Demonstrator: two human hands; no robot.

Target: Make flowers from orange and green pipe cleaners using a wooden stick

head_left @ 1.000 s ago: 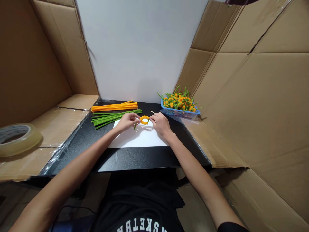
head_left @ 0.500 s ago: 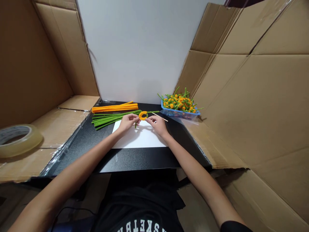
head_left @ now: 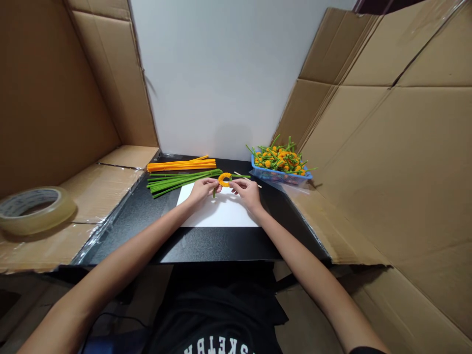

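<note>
Head view, and it's a fuzzy, ribbed orange ring up above the far edge of the smooth white sheet! Left hand has its left side in a closed fingertip pinch; right hand pinches the lower right, fingers bent, a slim pale stick just beyond them. Straight, fuzzy orange stems lie by the glossy black worktop's far-left corner, green ones in front; blue mesh basket, far-right corner, heaped with orange-and-green pieces.
</note>
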